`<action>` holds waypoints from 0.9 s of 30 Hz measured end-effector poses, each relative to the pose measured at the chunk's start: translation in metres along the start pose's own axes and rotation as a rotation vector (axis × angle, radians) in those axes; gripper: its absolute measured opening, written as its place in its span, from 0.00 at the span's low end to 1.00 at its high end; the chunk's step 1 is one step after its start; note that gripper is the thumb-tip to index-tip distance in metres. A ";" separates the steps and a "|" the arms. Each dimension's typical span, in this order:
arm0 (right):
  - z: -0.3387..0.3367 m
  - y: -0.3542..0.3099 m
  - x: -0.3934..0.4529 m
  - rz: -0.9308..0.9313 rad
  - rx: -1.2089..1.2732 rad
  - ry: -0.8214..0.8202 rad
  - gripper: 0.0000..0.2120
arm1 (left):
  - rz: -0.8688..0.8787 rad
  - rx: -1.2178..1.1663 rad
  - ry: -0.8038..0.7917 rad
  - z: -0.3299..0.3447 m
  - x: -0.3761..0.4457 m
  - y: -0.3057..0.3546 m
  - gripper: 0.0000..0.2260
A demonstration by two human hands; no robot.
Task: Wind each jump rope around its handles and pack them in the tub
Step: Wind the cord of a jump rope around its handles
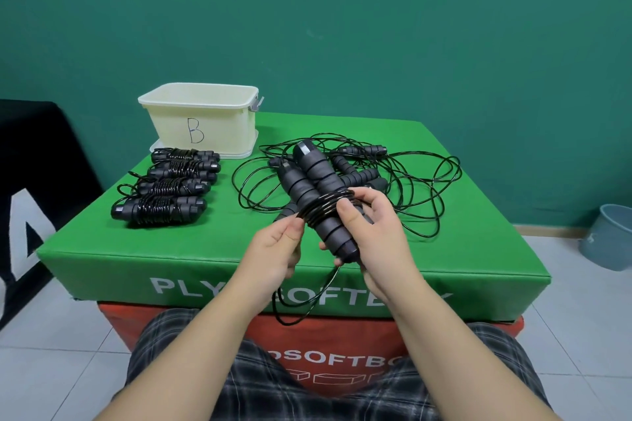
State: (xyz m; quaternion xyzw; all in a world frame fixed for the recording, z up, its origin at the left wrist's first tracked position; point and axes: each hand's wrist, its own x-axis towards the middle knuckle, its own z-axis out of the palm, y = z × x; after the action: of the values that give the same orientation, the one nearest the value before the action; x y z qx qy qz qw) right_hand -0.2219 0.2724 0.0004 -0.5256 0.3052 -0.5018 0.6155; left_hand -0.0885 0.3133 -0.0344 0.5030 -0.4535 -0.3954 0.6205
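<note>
Over the green foam box the right hand is curling its fingers round the paired black handles while the left hand is pinching the rope coiled about them, the cream tub sitting well apart behind four wound ropes.

The green soft box carries a cream tub, four wound ropes and loose tangled ropes.

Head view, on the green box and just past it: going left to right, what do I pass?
Wound rope bundles → cream tub marked B, set farther back → pair of handles being wound, held by left hand and right hand → loose tangle of ropes → grey bucket on the floor.
</note>
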 end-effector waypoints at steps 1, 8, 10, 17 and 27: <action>-0.001 0.001 0.001 0.012 -0.001 -0.005 0.10 | -0.016 -0.063 0.018 0.000 -0.001 0.002 0.10; -0.007 0.007 0.007 -0.357 -0.561 0.063 0.13 | -0.044 -0.102 0.157 0.004 -0.001 0.014 0.04; -0.006 0.008 0.007 -0.398 -0.690 0.011 0.15 | 0.012 -0.029 0.189 0.007 0.000 0.016 0.03; -0.012 0.012 0.006 -0.401 -0.966 -0.052 0.31 | 0.225 0.424 0.209 0.004 0.001 0.022 0.09; -0.016 0.013 0.003 -0.396 -0.855 0.027 0.22 | 0.441 0.703 -0.002 -0.002 0.003 0.024 0.12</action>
State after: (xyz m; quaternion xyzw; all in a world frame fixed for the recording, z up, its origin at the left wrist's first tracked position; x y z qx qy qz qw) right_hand -0.2317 0.2637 -0.0156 -0.7734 0.3865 -0.4456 0.2322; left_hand -0.0849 0.3149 -0.0108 0.5748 -0.6584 -0.0747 0.4802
